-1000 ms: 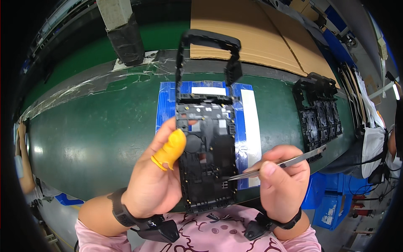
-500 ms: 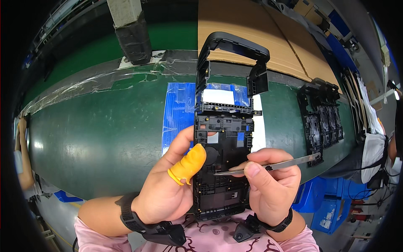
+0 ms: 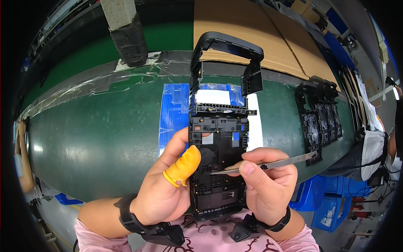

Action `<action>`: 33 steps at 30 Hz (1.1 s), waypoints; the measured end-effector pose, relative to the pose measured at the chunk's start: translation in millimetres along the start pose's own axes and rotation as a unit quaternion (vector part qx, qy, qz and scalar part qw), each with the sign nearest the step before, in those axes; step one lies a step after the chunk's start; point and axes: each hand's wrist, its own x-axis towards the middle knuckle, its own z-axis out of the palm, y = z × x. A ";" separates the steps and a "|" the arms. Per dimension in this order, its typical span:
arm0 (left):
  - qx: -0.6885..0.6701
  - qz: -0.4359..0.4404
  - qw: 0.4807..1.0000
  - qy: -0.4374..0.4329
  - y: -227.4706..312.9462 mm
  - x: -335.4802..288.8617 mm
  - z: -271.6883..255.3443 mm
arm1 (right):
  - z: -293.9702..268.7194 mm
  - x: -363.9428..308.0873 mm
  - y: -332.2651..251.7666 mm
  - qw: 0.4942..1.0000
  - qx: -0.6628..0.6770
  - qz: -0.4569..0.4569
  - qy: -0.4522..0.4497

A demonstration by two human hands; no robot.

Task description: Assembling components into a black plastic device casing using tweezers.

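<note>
Frame point(image 3: 226, 148) sits gripped in the left hand point(image 3: 161, 198); the right hand point(image 3: 270, 185) pinches tweezers point(image 3: 294, 160), tips over its lower half.

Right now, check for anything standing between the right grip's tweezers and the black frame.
Nothing visible does. The tweezers run from the right grip over the frame, tips unobstructed. The left grip holds the frame's left side; its yellow cot is clear of the tips. Contact is unclear.

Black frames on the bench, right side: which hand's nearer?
Right. The right hand, holding tweezers, is left of and below the black frames in the picture; the left hand is farther left, gripping the left side of the held frame.
</note>
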 end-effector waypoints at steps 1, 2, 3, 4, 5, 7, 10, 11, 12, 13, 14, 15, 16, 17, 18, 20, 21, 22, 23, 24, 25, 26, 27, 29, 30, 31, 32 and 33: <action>-0.001 0.000 1.000 -0.002 0.1 -0.1 -0.3 | 0.2 0.1 -0.3 1.000 -0.003 0.002 -0.002; -0.002 0.000 1.000 -0.004 0.1 0.0 -0.4 | 0.2 0.2 -0.7 1.000 -0.006 0.004 -0.003; -0.002 -0.001 1.000 -0.005 0.3 0.0 0.1 | -0.1 0.2 -0.8 1.000 -0.006 0.004 -0.003; -0.003 -0.002 1.000 -0.001 0.6 -0.2 0.8 | -0.4 0.2 -0.9 1.000 -0.006 0.006 -0.002; -0.005 -0.003 1.000 0.002 0.8 -0.4 1.2 | -0.6 0.1 -0.9 1.000 -0.006 0.008 -0.001; -0.004 -0.004 1.000 0.001 0.6 -0.4 1.0 | 0.0 -0.3 -0.4 1.000 0.000 0.000 -0.001; -0.002 -0.006 1.000 -0.005 0.2 -1.0 0.1 | -0.4 -0.3 0.3 1.000 0.001 -0.005 -0.001; 0.000 -0.007 1.000 -0.010 0.1 -1.1 -0.1 | -0.6 0.0 0.3 1.000 -0.003 -0.002 -0.001; -0.001 -0.007 1.000 -0.010 -0.4 -1.3 -0.4 | -0.8 -0.2 0.1 1.000 -0.003 -0.001 -0.001; -0.019 -0.004 1.000 -0.010 -1.3 -1.6 -0.8 | -1.1 -0.5 -0.2 1.000 -0.011 0.006 0.000; -0.036 -0.001 0.999 -0.012 -2.0 -1.5 -1.5 | -1.1 -0.4 -0.5 1.000 -0.020 0.013 0.002; -0.037 -0.001 0.999 -0.012 -3.6 -1.8 -2.6 | -1.0 -0.4 -0.5 1.000 -0.020 0.012 0.002; -0.023 0.010 1.000 -0.014 -5.8 -2.3 -4.2 | -0.8 -0.4 -0.1 1.000 -0.019 0.011 0.002; -0.009 0.022 1.000 -0.018 -6.9 -2.4 -5.2 | -0.4 -0.2 0.0 1.000 -0.018 0.009 0.003; -0.009 0.022 1.000 -0.019 -6.9 -2.3 -5.7 | 0.0 0.1 0.9 1.000 -0.019 0.008 0.003; 0.049 0.029 0.998 -0.006 -6.0 -2.1 -6.3 | 0.6 0.7 2.8 1.000 -0.019 0.001 0.005; 0.050 0.028 0.998 -0.008 -4.8 -2.1 -5.9 | -1.7 0.8 1.0 1.000 -0.019 -0.001 0.007; 0.051 0.030 0.998 0.002 -2.8 -2.2 -5.1 | -6.1 1.0 -2.3 1.000 0.007 0.009 0.014; 0.054 0.034 0.998 0.015 -0.7 -3.9 -3.9 | -10.5 1.1 -5.1 0.999 0.035 0.019 0.019; 0.039 0.035 0.997 0.057 4.1 -9.1 1.0 | -13.9 1.5 -8.4 0.995 0.085 -0.007 0.054; 0.025 0.036 0.994 0.100 10.8 -18.0 6.1 | -26.3 2.1 -14.8 0.992 0.103 -0.036 0.067; 0.008 0.008 0.990 0.137 20.2 -27.7 -0.5 | -44.3 0.8 -23.3 0.991 0.095 -0.065 0.070; 0.027 -0.020 0.988 0.149 35.7 -45.3 -10.4 | -61.2 -5.6 -37.2 0.988 0.094 -0.087 0.085; 0.078 0.026 0.979 0.186 60.0 -103.5 -39.3 | -89.2 -11.4 -48.9 0.984 0.045 -0.114 0.132; 0.181 0.100 0.919 0.334 67.4 -106.9 -52.3 | -111.0 -16.3 -53.4 0.976 0.017 -0.124 0.179; -0.005 0.111 0.935 0.337 75.5 -89.5 -53.1 | -117.9 -21.6 -47.8 0.972 -0.001 -0.133 0.194; -0.013 0.121 0.955 0.270 92.9 -86.0 -66.7 | -126.2 -23.4 -47.3 0.973 0.003 -0.126 0.192; -0.016 0.125 0.961 0.245 113.2 -71.3 -72.4 | -130.3 -22.9 -44.8 0.975 0.007 -0.118 0.186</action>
